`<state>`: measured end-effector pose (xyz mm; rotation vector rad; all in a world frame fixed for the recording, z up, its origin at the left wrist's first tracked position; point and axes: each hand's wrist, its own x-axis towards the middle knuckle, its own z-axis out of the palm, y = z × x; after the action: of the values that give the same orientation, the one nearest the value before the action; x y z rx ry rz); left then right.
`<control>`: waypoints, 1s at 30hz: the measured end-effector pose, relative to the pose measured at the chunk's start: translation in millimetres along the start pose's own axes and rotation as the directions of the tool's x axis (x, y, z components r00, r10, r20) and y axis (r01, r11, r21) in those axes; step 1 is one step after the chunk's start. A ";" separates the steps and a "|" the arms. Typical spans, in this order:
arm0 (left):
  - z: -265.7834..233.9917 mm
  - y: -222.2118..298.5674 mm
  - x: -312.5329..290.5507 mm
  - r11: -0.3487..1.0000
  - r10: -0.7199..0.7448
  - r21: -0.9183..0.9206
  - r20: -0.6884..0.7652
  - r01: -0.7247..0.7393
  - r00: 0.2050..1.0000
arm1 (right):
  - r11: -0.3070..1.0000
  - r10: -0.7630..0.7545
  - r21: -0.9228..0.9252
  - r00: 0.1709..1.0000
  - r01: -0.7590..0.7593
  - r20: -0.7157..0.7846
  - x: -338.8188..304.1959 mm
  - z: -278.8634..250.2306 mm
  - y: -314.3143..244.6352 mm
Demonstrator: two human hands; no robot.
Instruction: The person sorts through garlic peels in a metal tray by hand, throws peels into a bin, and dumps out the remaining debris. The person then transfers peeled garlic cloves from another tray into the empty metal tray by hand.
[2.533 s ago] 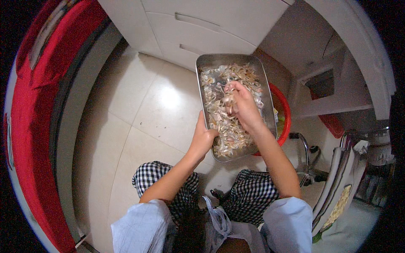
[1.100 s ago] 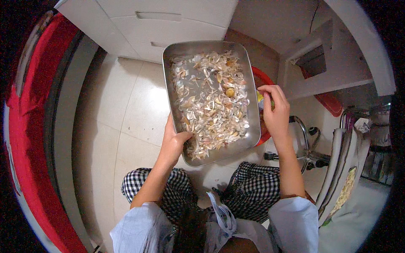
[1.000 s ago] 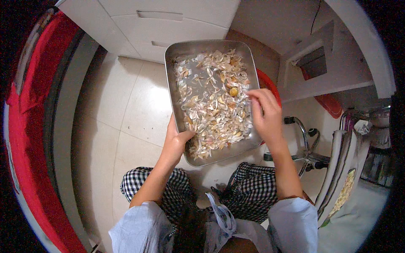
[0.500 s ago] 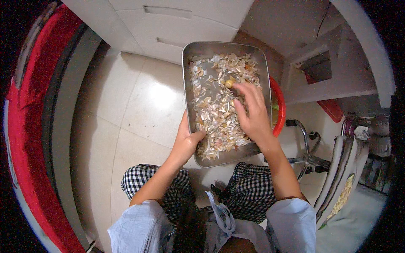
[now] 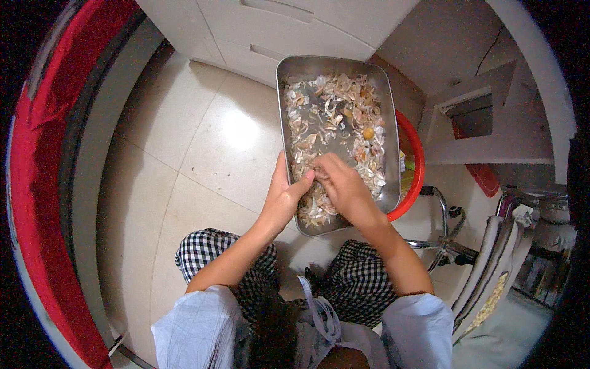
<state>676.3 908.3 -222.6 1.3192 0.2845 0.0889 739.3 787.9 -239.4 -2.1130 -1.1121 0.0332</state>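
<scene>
A rectangular metal tray [image 5: 396,184], tilted a little, is full of papery garlic skins [image 5: 362,101] in white, tan and pinkish tones. My left hand [image 5: 284,195] grips its left side, thumb over the rim and the other fingers hidden beneath. Inside the tray, my right hand [image 5: 347,192] is down among the skins close to my left thumb. Its fingers are curled together, and what lies between them is hidden. A small round yellow-orange piece [image 5: 368,133] rests on the skins in the right half. Bare metal shows through in the tray's middle.
A red round rim [image 5: 418,166] of a bin or basin shows right of the tray, partly under it. White drawers [image 5: 276,31] stand ahead. Chrome chair legs [image 5: 445,212] are at right, red fabric [image 5: 37,184] at far left, pale floor tiles [image 5: 209,160] below.
My right hand has moved down and left through the skins, from the upper right of the tray to beside my left thumb. The yellow piece now lies farther right. The left hand keeps its hold.
</scene>
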 end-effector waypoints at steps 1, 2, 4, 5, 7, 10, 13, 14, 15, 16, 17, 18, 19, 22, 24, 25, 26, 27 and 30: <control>0.2 0.3 0.8 1.000 -0.001 0.000 0.004 0.001 1.000 | 0.974 0.086 0.212 0.995 -0.074 -0.047 2.5 -0.3 3.2; 0.8 1.4 1.5 1.000 -0.006 0.007 0.007 0.005 1.000 | 0.899 0.179 0.417 0.981 -0.132 -0.075 4.6 -1.4 6.4; 0.4 2.4 1.1 1.000 -0.010 0.014 0.003 0.010 1.000 | 0.542 0.359 0.782 0.926 -0.310 0.118 4.7 -9.7 14.0; -0.2 2.8 0.9 1.000 -0.029 0.002 -0.011 0.029 1.000 | 0.028 0.409 0.911 0.836 -0.412 0.366 4.4 -13.6 17.2; 0.8 2.6 1.4 0.999 -0.047 -0.011 -0.019 0.047 0.999 | -0.242 0.340 0.910 0.849 -0.336 0.404 4.3 -18.1 20.7; 1.1 2.8 1.1 0.998 -0.049 -0.030 -0.037 0.048 0.998 | -0.650 0.210 0.729 0.872 -0.214 0.443 6.6 -23.3 20.1; 1.7 3.2 2.4 0.998 -0.053 -0.027 -0.029 0.052 0.998 | -0.659 0.246 0.731 0.867 -0.178 0.434 7.7 -31.5 15.1; 2.0 1.5 2.9 0.998 -0.054 -0.031 -0.029 0.053 0.998 | -0.698 0.224 0.700 0.883 -0.151 0.413 7.0 -31.3 17.1; 1.5 1.2 2.3 0.998 -0.053 -0.032 -0.034 0.052 0.998 | -0.736 0.198 0.665 0.898 -0.128 0.392 7.0 -30.9 17.5; 1.3 1.4 1.8 0.998 -0.053 -0.032 -0.034 0.052 0.998 | -0.736 0.198 0.665 0.899 -0.127 0.391 7.7 -31.6 16.1; 1.0 1.6 1.2 0.998 -0.060 -0.019 -0.045 0.059 0.997 | -0.743 0.215 0.660 0.896 -0.109 0.389 8.9 -33.0 13.3; 1.1 1.7 1.1 0.998 -0.067 -0.008 -0.055 0.066 0.996 | -0.748 0.233 0.658 0.893 -0.090 0.386 9.5 -34.5 11.7; 0.8 0.2 1.3 0.998 -0.067 -0.008 -0.054 0.067 0.996 | -0.748 0.234 0.658 0.892 -0.088 0.386 9.2 -35.1 11.7; -1.2 -3.7 2.0 1.000 -0.031 -0.006 -0.065 0.031 0.997 | -0.732 0.233 0.677 0.906 -0.076 0.354 8.9 -36.1 10.8; -1.1 -2.3 2.8 0.999 -0.033 -0.034 -0.038 0.032 0.999 | -0.727 0.221 0.683 0.921 -0.064 0.321 9.1 -40.0 7.4; -0.7 -1.8 3.2 0.999 -0.032 -0.034 -0.034 0.031 0.999 | -0.726 0.223 0.685 0.922 -0.061 0.318 8.6 -42.8 6.0; -0.5 -1.6 3.6 0.999 -0.048 -0.027 -0.040 0.047 0.998 | -0.725 0.226 0.687 0.924 -0.052 0.309 8.0 -45.5 4.4; -1.3 -2.8 4.1 0.998 -0.065 -0.022 -0.047 0.064 0.997 | -0.724 0.229 0.688 0.925 -0.045 0.302 7.5 -46.7 3.7; -2.6 -5.8 5.1 0.997 -0.062 -0.038 -0.044 0.060 0.997 | -0.721 0.207 0.692 0.940 -0.042 0.273 5.0 -52.6 4.0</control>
<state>680.0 910.5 -229.5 1.2722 0.3594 0.0722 763.1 758.8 -202.0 -0.0882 0.0121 0.8773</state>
